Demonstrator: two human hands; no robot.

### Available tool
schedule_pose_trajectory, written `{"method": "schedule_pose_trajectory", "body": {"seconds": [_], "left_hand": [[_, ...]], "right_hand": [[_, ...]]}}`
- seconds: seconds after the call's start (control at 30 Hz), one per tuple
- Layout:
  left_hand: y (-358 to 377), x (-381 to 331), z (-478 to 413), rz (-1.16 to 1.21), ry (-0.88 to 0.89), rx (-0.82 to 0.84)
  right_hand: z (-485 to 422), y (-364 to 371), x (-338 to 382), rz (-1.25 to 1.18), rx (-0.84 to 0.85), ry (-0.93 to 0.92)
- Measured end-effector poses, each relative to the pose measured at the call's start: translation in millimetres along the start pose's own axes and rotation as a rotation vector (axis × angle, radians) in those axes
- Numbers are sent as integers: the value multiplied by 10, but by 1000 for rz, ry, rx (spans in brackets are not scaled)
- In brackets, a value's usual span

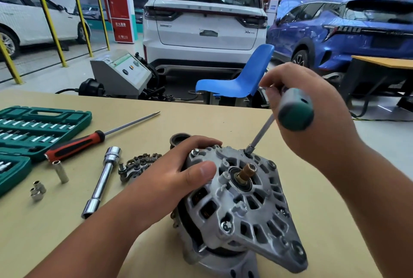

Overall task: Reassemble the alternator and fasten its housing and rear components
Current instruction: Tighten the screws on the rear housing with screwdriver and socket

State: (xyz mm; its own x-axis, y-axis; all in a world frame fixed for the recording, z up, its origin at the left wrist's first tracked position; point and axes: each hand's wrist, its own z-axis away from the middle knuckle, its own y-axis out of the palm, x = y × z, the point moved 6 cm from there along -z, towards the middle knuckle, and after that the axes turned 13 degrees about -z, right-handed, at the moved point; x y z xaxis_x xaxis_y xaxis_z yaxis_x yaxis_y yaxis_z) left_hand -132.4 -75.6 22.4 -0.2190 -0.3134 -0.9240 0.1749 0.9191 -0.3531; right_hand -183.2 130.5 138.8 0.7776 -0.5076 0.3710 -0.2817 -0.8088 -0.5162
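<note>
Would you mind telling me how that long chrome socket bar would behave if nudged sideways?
The chrome socket bar is round, so it would probably roll on the table. It looks like steel: likely stiff and heavy for its size. Its polish may be slippery.

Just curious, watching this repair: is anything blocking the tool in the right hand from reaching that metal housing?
Nothing visible does. The right hand holds the green-handled driver, whose tip meets the alternator at its far rim. The left hand grips its left side, clear of the tip.
</note>
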Motion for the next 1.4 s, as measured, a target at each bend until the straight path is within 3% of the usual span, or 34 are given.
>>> {"method": "schedule_pose_trajectory", "body": {"seconds": [0.2,0.4,0.5,0.77,0.97,1.1,1.2,1.4], "left_hand": [[-2,11,-2,-14,-6,-2],[13,12,0,-10,-3,11],[9,17,-9,-30,9,10],[2,25,-21,-37,19,4],[8,-19,-14,-66,0,8],[0,-15,-15,-115,0,-26],[-3,10,-12,-73,-22,-16],[-9,49,-9,-81,-27,-9]], "right_hand": [[-70,-127,321,178,384,78],[-125,-149,151,320,310,279],[-119,-120,148,313,360,236],[-64,-142,213,-347,613,9],[74,-101,125,-611,933,17],[-24,2,116,-699,676,13],[-92,-14,-36,-776,508,152],[-174,-168,-340,-542,415,217]]}}
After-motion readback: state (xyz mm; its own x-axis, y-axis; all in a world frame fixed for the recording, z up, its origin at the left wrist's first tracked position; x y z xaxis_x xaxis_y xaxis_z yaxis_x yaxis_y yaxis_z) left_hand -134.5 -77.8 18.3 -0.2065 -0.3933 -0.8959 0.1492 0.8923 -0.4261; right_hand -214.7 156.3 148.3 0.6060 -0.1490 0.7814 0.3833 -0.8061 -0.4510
